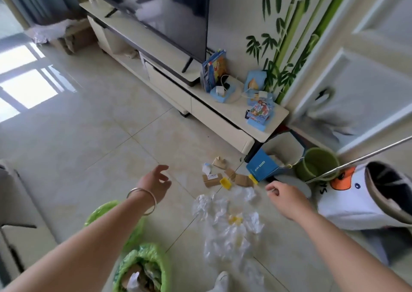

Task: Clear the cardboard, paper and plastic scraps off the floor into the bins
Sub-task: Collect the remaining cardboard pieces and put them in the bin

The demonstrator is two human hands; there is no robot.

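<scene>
Scraps: cardboard pieces [214, 179] and crumpled plastic [223, 220] on floor [100, 135]
Left hand [156, 181]: fingers spread, empty
Right hand [284, 194]: fingers loosely curled, empty
Risk: light plastic may slip from grip, missing green-lined bin [142, 267]

The near green-lined round bin [142, 267] is cut by the bottom edge. A forearm hides most of the second green-lined bin [100, 211]. Clear crumpled plastic scraps [225, 236] blur together.

The floor [93, 118] is smooth, shiny tile. Crinkly clear plastic [223, 231] lies on it, next to brown cardboard bits [213, 180] and crumpled white paper [253, 221]. The bins [145, 267] have thin, shiny green plastic bags. The bracelet [142, 199] is shiny metal. The TV [169, 11] is glossy black.
</scene>
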